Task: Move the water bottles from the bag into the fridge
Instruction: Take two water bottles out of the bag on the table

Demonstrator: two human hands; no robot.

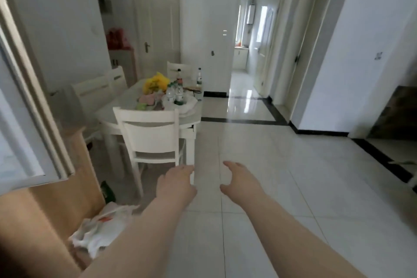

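Note:
Several clear water bottles [176, 95] with green labels stand in an open white plastic bag [189, 104] on the white dining table [149, 117] across the room. My left hand [174, 181] and my right hand [239, 179] reach forward over the tiled floor, both empty with fingers loosely apart, well short of the table. An open white door [29, 119], probably the fridge's, fills the left edge; its inside is hidden.
A white chair [150, 136] stands between me and the table, with more chairs behind. A yellow bag [156, 84] and two more bottles [198, 77] sit on the table. A crumpled white bag [103, 229] lies on a wooden cabinet at lower left. A hallway opens ahead.

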